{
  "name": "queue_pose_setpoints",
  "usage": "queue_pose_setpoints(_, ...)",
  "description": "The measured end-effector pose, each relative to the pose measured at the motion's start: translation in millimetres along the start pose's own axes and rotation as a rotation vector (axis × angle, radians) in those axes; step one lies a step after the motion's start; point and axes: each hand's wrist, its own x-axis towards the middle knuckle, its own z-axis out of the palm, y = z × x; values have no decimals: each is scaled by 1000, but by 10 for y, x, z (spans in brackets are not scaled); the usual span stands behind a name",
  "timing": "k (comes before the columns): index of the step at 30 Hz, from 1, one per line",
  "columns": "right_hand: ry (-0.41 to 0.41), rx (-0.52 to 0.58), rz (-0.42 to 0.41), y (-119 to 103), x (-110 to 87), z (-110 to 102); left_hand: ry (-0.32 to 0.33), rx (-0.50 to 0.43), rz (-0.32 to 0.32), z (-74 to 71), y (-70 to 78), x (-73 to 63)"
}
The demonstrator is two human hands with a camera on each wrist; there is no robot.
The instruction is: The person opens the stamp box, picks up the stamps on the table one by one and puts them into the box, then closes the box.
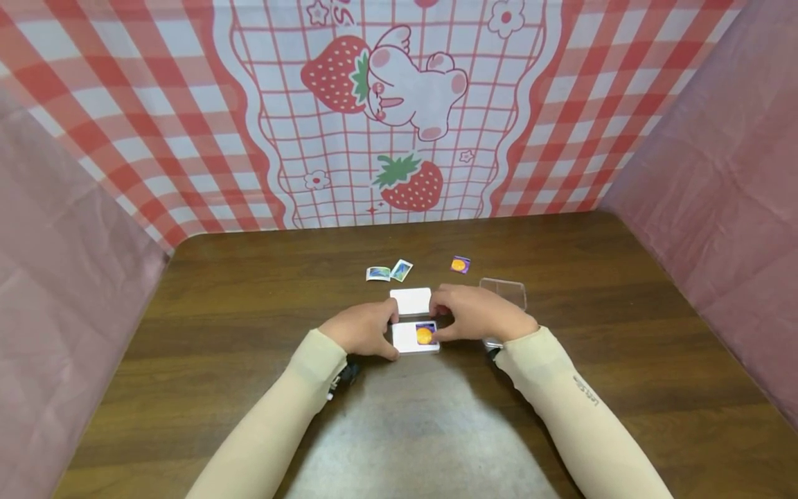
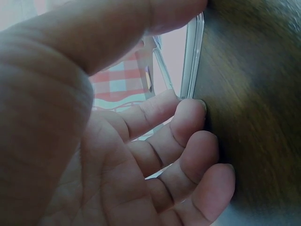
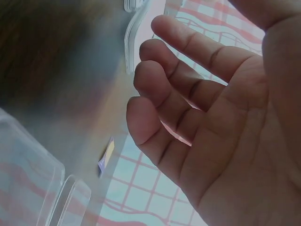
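Two white flat rectangular pieces lie one behind the other, with a clear rim showing in the left wrist view; whether they are joined is hidden. My left hand [image 1: 364, 329] grips the left end of the nearer white piece [image 1: 404, 337] between thumb and forefinger. On that piece's right half lies a small square orange-and-purple picture [image 1: 425, 335]. My right hand [image 1: 476, 312] has its thumb at the picture's right edge. Its bent fingers [image 3: 148, 120] rest by the right end of the farther white piece [image 1: 411, 301], their tips not clasping anything visible.
Beyond the white pieces lie two small blue-green pictures, a left one [image 1: 377, 274] and a tilted one [image 1: 402, 269]. Another orange-and-purple picture [image 1: 460, 264] lies to their right. A clear plastic case [image 1: 525, 294] stands partly behind my right hand. Patterned cloth [image 1: 249, 138] hangs behind the table.
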Motion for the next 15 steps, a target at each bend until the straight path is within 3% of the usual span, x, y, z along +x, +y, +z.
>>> queue_pose_setpoints(15, 59, 2, 22, 156, -40, -52, 7, -1, -7, 4, 3, -11)
